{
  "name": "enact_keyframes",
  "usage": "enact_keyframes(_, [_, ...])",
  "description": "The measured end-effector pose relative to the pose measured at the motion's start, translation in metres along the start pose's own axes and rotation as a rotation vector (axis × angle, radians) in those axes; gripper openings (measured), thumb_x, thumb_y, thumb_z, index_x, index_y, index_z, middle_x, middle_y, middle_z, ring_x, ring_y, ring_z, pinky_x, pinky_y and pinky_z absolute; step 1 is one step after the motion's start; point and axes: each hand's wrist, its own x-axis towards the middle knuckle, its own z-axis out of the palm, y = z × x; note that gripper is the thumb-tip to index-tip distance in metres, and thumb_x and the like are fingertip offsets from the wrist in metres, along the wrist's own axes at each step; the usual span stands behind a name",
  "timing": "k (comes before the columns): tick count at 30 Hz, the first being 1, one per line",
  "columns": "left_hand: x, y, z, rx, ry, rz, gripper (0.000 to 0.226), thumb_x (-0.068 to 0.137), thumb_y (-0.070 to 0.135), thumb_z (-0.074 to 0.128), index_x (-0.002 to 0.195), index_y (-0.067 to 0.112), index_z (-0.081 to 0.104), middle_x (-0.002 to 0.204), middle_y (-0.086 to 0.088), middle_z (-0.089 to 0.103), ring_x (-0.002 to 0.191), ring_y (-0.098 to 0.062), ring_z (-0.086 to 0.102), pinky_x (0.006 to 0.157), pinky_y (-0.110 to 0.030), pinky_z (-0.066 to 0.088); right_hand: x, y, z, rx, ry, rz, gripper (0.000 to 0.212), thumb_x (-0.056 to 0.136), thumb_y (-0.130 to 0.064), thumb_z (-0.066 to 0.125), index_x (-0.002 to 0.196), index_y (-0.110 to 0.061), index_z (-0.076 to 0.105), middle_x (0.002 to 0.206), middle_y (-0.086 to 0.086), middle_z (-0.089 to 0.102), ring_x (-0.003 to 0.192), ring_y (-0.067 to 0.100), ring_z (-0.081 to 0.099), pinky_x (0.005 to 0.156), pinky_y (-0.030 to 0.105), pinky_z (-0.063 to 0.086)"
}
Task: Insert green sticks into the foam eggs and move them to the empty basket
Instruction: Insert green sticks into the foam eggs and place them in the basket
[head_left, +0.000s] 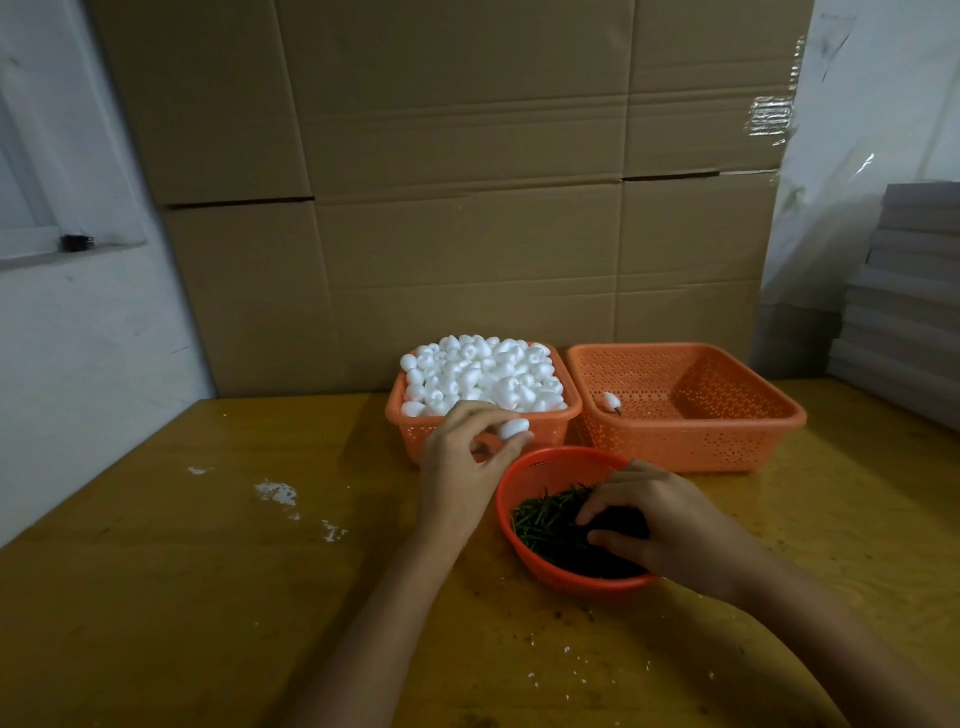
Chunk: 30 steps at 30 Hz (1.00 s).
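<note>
My left hand (460, 467) pinches one white foam egg (513, 428) in its fingertips, just in front of the orange basket (402, 410) heaped with foam eggs (483, 376). My right hand (660, 525) reaches into the round red bowl (511, 486) of green sticks (545, 517), with its fingers curled down among them; whether they grip a stick is hidden. To the right stands a wider orange basket (727, 441) holding a single egg with a stick (612, 401) near its left wall.
The baskets stand on a yellow wooden table (208, 571) backed by tall cardboard boxes (467, 182). White foam crumbs (278, 492) lie on the table's left part, with more specks near the front. Stacked grey sheets (904, 312) rise at the right edge.
</note>
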Motion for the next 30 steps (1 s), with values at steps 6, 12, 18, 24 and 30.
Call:
enact_keyframes(6, [-0.0025,0.0008,0.0050,-0.426,-0.068,-0.263,0.029,0.088,0.011,0.086,0.114,0.021,0.078,0.107,0.013,0.079,0.103,-0.006,0.076,0.083,-0.019,0.059,0.0004,0.0004,0.0000,-0.004,0.001,-0.008,0.017,0.095,-0.041,0.070,0.112,-0.043,0.071,0.111,-0.030,0.064,0.110,-0.007,0.049,0.094,0.019,0.044])
enact_keyframes(12, [-0.0038,0.0017,0.0067,-0.654,-0.095,-0.389,0.024,0.087,0.010,0.087,0.110,0.016,0.080,0.108,-0.004,0.081,0.101,-0.025,0.079,0.089,-0.036,0.065,0.0006,0.0007,0.0005,-0.003,0.005,-0.005,0.016,0.095,-0.041,0.070,0.111,-0.043,0.071,0.110,-0.030,0.063,0.110,-0.006,0.049,0.094,0.019,0.044])
enact_keyframes(18, [-0.0037,0.0043,0.0063,-0.881,-0.129,-0.440,0.023,0.091,0.013,0.082,0.113,0.010,0.078,0.117,-0.015,0.077,0.105,-0.039,0.077,0.089,-0.033,0.064,0.0003,0.0002,0.0012,-0.005,-0.002,-0.003,0.015,0.096,-0.040,0.070,0.110,-0.043,0.071,0.110,-0.031,0.063,0.111,-0.007,0.048,0.093,0.014,0.040])
enact_keyframes(24, [-0.0034,0.0031,0.0040,-0.810,-0.161,-0.401,0.021,0.089,0.005,0.083,0.110,0.011,0.080,0.121,-0.008,0.078,0.109,-0.034,0.077,0.097,-0.042,0.062,0.0004,-0.0007,0.0010,0.005,-0.001,0.003,0.015,0.095,-0.039,0.071,0.110,-0.043,0.072,0.109,-0.030,0.064,0.110,-0.005,0.049,0.093,0.016,0.042])
enact_keyframes(30, [-0.0027,0.0060,0.0029,-0.881,-0.125,-0.457,0.021,0.087,0.010,0.085,0.107,0.012,0.080,0.121,-0.013,0.077,0.110,-0.036,0.076,0.094,-0.039,0.063,0.0008,-0.0018,0.0001,-0.002,-0.005,0.003,0.015,0.095,-0.039,0.071,0.110,-0.043,0.072,0.109,-0.031,0.063,0.110,-0.006,0.048,0.093,0.017,0.042])
